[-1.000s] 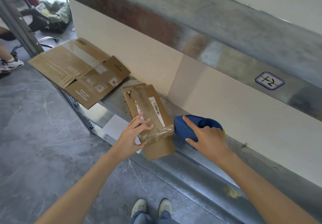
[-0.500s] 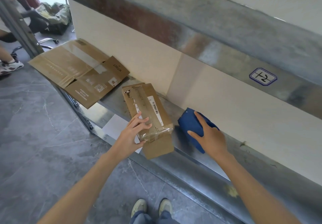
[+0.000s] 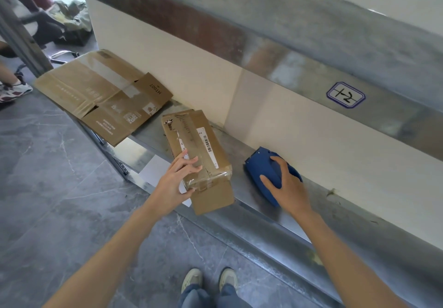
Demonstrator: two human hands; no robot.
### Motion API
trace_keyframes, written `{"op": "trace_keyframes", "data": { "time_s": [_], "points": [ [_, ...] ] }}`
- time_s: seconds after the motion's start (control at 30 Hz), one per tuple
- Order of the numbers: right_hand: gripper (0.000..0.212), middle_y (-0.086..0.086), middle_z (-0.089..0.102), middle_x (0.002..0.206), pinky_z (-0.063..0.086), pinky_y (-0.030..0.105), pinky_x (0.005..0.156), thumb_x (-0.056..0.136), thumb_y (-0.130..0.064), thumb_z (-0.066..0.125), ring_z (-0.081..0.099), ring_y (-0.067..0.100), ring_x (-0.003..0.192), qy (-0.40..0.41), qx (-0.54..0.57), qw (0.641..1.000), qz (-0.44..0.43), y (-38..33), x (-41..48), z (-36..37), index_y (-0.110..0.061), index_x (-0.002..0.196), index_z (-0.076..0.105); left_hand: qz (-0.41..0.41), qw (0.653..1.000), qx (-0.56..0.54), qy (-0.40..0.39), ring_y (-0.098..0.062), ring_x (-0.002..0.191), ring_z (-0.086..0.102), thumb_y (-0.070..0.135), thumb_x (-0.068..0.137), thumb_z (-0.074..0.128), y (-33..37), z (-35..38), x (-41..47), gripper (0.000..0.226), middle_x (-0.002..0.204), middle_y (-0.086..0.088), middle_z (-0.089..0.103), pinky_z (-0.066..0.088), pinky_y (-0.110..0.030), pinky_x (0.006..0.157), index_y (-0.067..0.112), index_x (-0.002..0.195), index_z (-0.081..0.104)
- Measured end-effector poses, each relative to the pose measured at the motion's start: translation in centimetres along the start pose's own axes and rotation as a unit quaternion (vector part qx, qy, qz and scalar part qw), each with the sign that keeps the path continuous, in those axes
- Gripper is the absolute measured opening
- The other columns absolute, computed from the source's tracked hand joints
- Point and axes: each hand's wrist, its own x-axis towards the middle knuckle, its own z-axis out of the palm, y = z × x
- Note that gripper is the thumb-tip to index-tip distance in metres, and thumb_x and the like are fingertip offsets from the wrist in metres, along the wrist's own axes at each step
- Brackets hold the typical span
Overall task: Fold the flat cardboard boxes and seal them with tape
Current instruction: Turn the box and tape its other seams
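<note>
Moved: blue plastic tape dispenser [image 3: 260, 167], carried by the right hand [image 3: 288, 189] away from the box end towards the right of the frame, now well apart from the box. Left hand [image 3: 176, 184] unchanged on the box.

Item 1. Taped-up brown cardboard box [image 3: 203, 149], folded, centre of frame, lying on the grey metal shelf [image 3: 254, 210], its near end overhanging the shelf edge; clear tape along the top and over the near end. Left hand grasps the near corner, fingers on top, thumb against the end face.

Item 2. Blue plastic tape dispenser, right of centre, on the shelf beside the cream wall. Right hand grasps it, fingers curled over the top.

Item 3. Flattened brown cardboard box [image 3: 103, 94], upper left, on the same shelf, overhanging its edge.

Item 4. White label with a blue border [image 3: 346, 94], upper right, on the upper rail.
</note>
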Motion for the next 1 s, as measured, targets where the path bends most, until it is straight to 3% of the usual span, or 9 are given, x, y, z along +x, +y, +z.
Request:
{"op": "trace_keyframes", "data": {
  "time_s": [0.07, 0.17, 0.27, 0.33, 0.47, 0.63, 0.73, 0.87, 1.0],
  "points": [
    [0.053, -0.008, 0.051, 0.102, 0.046, 0.033, 0.073, 0.092, -0.053, 0.056, 0.054, 0.013, 0.081, 0.007, 0.02, 1.0, -0.008, 0.1, 0.1, -0.2, -0.045, 0.139, 0.033, -0.002, 1.0, 0.002, -0.002, -0.012, 0.151, 0.018, 0.003, 0.074, 0.084, 0.1, -0.1, 0.0, 0.056, 0.143, 0.012, 0.049, 0.027, -0.027, 0.116, 0.021, 0.122, 0.062],
    [0.056, -0.002, 0.036, 0.106, 0.049, 0.037, 0.08, 0.091, -0.048, 0.061, 0.045, 0.02, 0.092, 0.03, -0.05, 0.998, -0.036, -0.2, -0.1, -0.6, -0.035, 0.142, 0.042, -0.004, 1.0, 0.007, -0.004, -0.011, 0.151, 0.018, 0.003, 0.074, 0.084, 0.1, -0.1, 0.0, 0.056, 0.143, 0.013, 0.048, 0.029, -0.029, 0.115, 0.022, 0.122, 0.062],
    [0.054, 0.003, 0.043, 0.109, 0.047, 0.038, 0.076, 0.09, -0.053, 0.06, 0.046, 0.024, 0.092, 0.092, -0.163, 0.98, -0.072, -1.0, -0.1, -1.3, -0.024, 0.135, 0.053, -0.002, 1.0, 0.021, -0.004, -0.01, 0.151, 0.016, 0.006, 0.075, 0.083, 0.1, -0.1, 0.0, 0.054, 0.143, 0.014, 0.047, 0.031, -0.03, 0.113, 0.022, 0.122, 0.061],
    [0.051, 0.006, 0.047, 0.115, 0.047, 0.04, 0.079, 0.09, -0.05, 0.062, 0.05, 0.026, 0.096, 0.11, -0.169, 0.973, -0.111, -2.1, 0.3, -1.7, -0.02, 0.132, 0.057, 0.0, 1.0, 0.026, -0.005, -0.011, 0.151, 0.014, 0.009, 0.074, 0.084, 0.2, -0.1, 0.1, 0.055, 0.144, 0.015, 0.046, 0.032, -0.031, 0.112, 0.022, 0.122, 0.061],
    [0.051, 0.004, 0.048, 0.129, 0.045, 0.041, 0.093, 0.088, -0.043, 0.07, 0.048, 0.026, 0.114, 0.036, -0.114, 0.969, -0.216, -5.4, 1.2, -1.4, -0.023, 0.133, 0.055, -0.005, 1.0, 0.023, -0.003, -0.011, 0.152, 0.014, 0.03, 0.073, 0.086, 0.6, -0.2, 0.2, 0.055, 0.145, 0.015, 0.047, 0.033, -0.035, 0.111, 0.024, 0.122, 0.061],
    [0.066, -0.004, 0.042, 0.145, 0.036, 0.039, 0.107, 0.084, -0.048, 0.072, 0.036, 0.019, 0.134, -0.097, -0.083, 0.943, -0.307, -9.3, 3.0, 0.6, -0.031, 0.143, 0.048, -0.033, 0.999, -0.004, 0.022, -0.007, 0.15, 0.019, 0.054, 0.075, 0.073, 1.1, -0.2, 0.4, 0.053, 0.141, 0.018, 0.051, 0.03, -0.031, 0.114, 0.024, 0.118, 0.067],
    [0.059, -0.006, 0.047, 0.139, 0.043, 0.039, 0.102, 0.082, -0.047, 0.073, 0.039, 0.016, 0.13, -0.119, -0.025, 0.944, -0.308, -9.9, 3.6, 1.8, -0.027, 0.136, 0.058, -0.041, 0.998, 0.0, 0.039, -0.011, 0.148, 0.026, 0.045, 0.078, 0.073, 1.1, 0.0, 0.6, 0.045, 0.137, 0.011, 0.057, 0.031, -0.028, 0.114, 0.017, 0.113, 0.071],
    [0.043, -0.005, 0.055, 0.126, 0.053, 0.04, 0.085, 0.082, -0.044, 0.075, 0.046, 0.015, 0.12, -0.078, 0.037, 0.945, -0.316, -9.3, 4.0, 2.9, -0.021, 0.118, 0.069, -0.022, 0.998, 0.027, 0.053, -0.016, 0.147, 0.03, 0.031, 0.081, 0.074, 1.1, 0.6, 0.4, 0.038, 0.135, 0.004, 0.059, 0.026, -0.018, 0.116, 0.009, 0.111, 0.071],
    [0.045, -0.003, 0.058, 0.122, 0.055, 0.038, 0.077, 0.083, -0.047, 0.071, 0.043, 0.014, 0.118, -0.051, 0.025, 0.936, -0.347, -8.7, 4.0, 3.3, -0.019, 0.118, 0.07, 0.011, 0.995, 0.085, 0.051, -0.021, 0.145, 0.034, 0.032, 0.085, 0.07, 1.1, 0.9, 0.3, 0.036, 0.136, 0.0, 0.059, 0.025, -0.021, 0.118, 0.008, 0.112, 0.069]
  ]
}}
